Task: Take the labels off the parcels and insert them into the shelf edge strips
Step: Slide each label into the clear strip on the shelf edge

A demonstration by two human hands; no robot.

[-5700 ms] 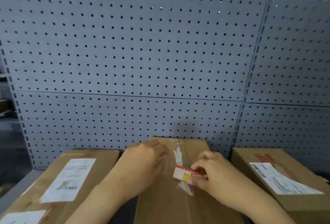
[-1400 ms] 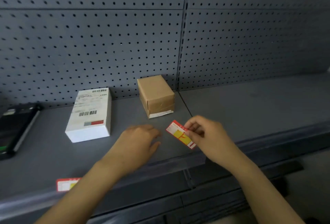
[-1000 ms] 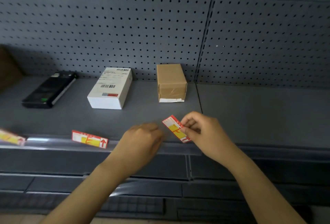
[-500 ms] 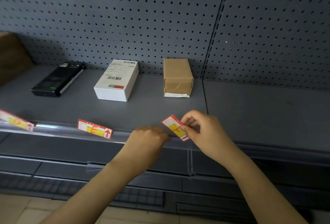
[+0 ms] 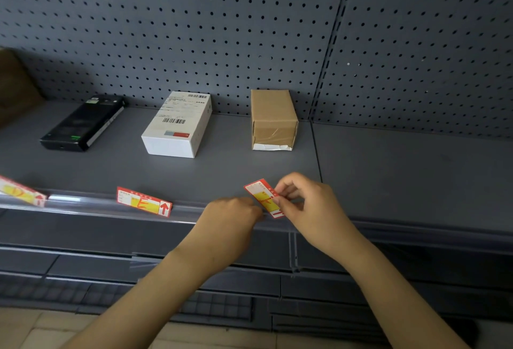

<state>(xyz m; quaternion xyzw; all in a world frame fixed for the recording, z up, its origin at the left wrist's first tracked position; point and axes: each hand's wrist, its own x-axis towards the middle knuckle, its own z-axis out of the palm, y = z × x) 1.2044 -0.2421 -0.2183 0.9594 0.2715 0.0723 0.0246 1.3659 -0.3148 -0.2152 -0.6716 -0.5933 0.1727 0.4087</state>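
Pinching a red-and-yellow paper label [image 5: 263, 198] between thumb and fingers, the right hand [image 5: 308, 207] holds it tilted at the clear plastic shelf edge strip [image 5: 83, 204], its lower corner apparently touching the strip. The left hand [image 5: 231, 216] rests curled at the strip just beside it; whether it grips anything cannot be told. A white barcoded parcel [image 5: 177, 125] and a brown taped cardboard parcel [image 5: 273, 119] stand behind on the grey shelf [image 5: 402, 170].
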